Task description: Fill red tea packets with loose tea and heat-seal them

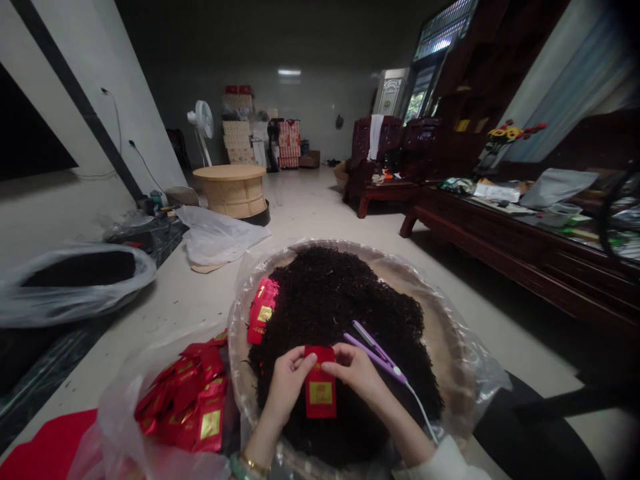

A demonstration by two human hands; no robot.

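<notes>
A small red packet with a gold label (321, 393) is held upright at its top edge by both hands. My left hand (291, 377) pinches the upper left corner, and my right hand (353, 369) pinches the upper right. Below them a dark heap of loose tea leaves (340, 287) fills a wide round basket (455, 373) lined with clear plastic. Just beyond my right hand, a purple hair-straightener-like sealer (377, 353) rests on the leaves, its jaws apart and its white cord running toward me. More red packets (263, 310) lie on the heap's left edge.
Left of the basket, a clear plastic bag (120, 400) holds many red packets (193, 393). Another bag of dark leaves (85, 270) sits further left. A round wooden table (230, 190) and a white fan (203, 123) stand behind; a long dark wooden table (500, 247) is at right.
</notes>
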